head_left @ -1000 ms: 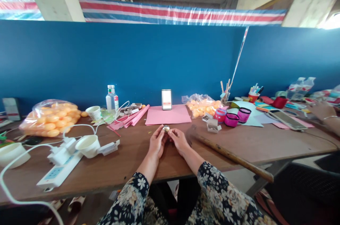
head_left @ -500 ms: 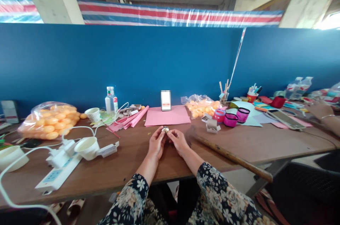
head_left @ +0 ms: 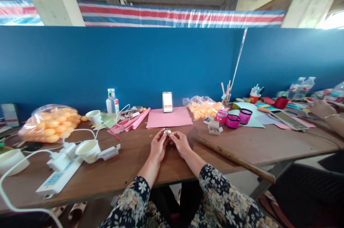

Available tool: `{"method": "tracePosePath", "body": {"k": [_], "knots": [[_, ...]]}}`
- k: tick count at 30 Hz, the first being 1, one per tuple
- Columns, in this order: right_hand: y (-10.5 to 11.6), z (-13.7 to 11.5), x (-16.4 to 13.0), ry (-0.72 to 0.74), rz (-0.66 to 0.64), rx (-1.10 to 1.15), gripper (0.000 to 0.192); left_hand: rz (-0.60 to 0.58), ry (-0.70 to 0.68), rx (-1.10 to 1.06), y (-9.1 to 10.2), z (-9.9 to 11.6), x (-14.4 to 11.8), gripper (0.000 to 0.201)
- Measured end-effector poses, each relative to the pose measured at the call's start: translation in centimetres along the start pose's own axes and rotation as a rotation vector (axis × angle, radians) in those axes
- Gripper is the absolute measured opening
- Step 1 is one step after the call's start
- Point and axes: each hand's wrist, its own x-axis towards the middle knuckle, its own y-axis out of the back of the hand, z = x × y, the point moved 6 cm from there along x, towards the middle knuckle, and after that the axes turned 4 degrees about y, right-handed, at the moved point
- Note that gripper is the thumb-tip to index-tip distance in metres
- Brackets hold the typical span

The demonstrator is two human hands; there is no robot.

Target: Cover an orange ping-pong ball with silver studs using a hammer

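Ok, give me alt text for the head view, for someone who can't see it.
Two hands, left hand and right hand, pinch a small shiny round object together over a brown wooden table. A pink paper sheet lies just behind it, with bags of orange balls to either side.

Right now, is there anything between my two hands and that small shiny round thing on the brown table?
Nothing visible. The left hand and the right hand both pinch the small shiny round object at their fingertips, just above the brown wooden table. The pink paper sheet lies beyond it, apart.
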Motion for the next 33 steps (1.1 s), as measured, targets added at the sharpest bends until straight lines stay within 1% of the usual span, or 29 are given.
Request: {"method": "tracePosePath", "body": {"k": [10, 33], "knots": [[0.06, 0.08, -0.03, -0.018, 0.018, 0.001, 0.026, -0.014, 0.001, 0.020, -0.19, 0.08, -0.10, 0.038], [0.30, 0.41, 0.20, 0.014, 0.044, -0.003, 0.027, -0.023, 0.003, 0.058, -0.68, 0.21, -0.50, 0.037]]}}
